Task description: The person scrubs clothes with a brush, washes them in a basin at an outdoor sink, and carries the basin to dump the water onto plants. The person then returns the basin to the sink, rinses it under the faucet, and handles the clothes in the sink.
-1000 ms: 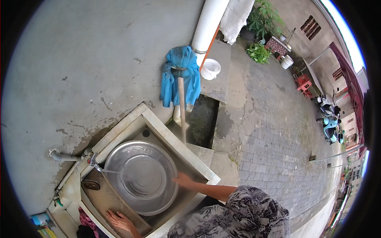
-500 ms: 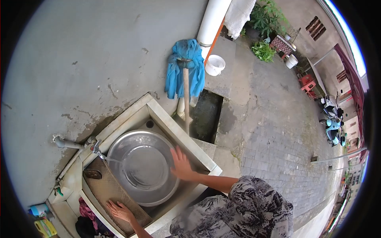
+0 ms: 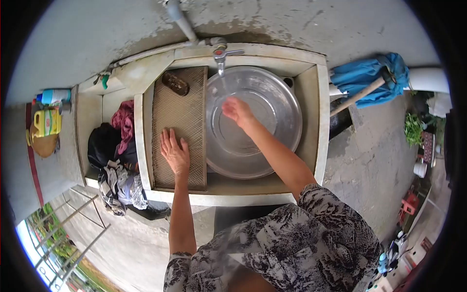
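My left hand (image 3: 175, 152) rests flat on the ribbed washboard (image 3: 194, 165), its fingers a little apart. My right hand (image 3: 238, 111) hangs over the large metal basin (image 3: 287, 121), empty, its fingers loosely extended and slightly blurred. It is just below the thin stream falling from the tap (image 3: 220, 61). Shallow water covers the bottom of the basin, which sits inside the stone sink (image 3: 320, 126). At the top of the washboard lies a dark brown scrubbing brush (image 3: 175, 83).
Dark and maroon clothes (image 3: 124, 124) are heaped in the compartment left of the washboard. Yellow (image 3: 47, 122) and blue (image 3: 53, 96) bottles stand at the far left. To the right, a blue cloth (image 3: 360, 75) hangs by a wooden handle (image 3: 357, 97).
My view has swung toward the left, bringing the clothes into sight. My right hand has moved from the basin's rim to near the water stream. My left hand stays on the washboard.
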`<state>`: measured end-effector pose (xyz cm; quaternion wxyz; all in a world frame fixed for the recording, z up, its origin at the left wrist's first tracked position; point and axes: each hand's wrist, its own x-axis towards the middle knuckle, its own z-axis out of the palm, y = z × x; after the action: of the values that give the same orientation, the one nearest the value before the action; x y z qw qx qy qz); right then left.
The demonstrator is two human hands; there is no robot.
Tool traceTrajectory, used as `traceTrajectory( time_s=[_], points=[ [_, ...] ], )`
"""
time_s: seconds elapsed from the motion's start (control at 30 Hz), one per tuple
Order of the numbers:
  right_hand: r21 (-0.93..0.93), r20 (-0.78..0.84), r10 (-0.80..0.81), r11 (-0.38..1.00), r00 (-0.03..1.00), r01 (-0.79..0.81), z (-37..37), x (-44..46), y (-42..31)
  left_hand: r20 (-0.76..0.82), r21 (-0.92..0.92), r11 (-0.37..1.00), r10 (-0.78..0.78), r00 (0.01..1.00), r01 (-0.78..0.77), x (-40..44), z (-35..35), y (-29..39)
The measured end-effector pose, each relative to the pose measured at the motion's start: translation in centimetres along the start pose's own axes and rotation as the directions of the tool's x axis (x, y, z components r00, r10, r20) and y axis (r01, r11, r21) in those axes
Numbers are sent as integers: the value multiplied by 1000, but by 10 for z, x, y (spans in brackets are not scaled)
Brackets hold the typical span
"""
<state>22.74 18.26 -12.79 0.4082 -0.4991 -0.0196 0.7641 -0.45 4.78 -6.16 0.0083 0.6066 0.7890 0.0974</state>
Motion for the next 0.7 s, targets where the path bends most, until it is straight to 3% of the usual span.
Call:
traceTrajectory(
  time_s=[0.17,0.3,0.37,0.47,0.6,0.67,0.7],
  points=[
    [240,-20,88,968,996,-80,25,56,-3,17,-48,998,-33,999,33,0,-4,1],
    [225,30,137,964,990,-140,33,69,-24,24,-61,997,-52,998,54,4,-8,5],
    [151,38,165,974,986,-169,40,61,-38,32,-78,994,-73,997,75,4,-10,5],
    [80,267,146,982,953,-173,33,53,-51,-6,-106,991,-77,997,76,5,-12,7],
    [-46,331,58,998,942,-45,31,25,-66,-18,-138,986,-102,995,99,1,-10,5],
    [-233,373,66,972,926,24,4,40,-69,-13,-130,988,-91,996,88,1,-10,5],
    [-414,301,43,906,953,90,7,21,-62,-10,-124,988,-98,995,96,1,-9,5]
  ],
)
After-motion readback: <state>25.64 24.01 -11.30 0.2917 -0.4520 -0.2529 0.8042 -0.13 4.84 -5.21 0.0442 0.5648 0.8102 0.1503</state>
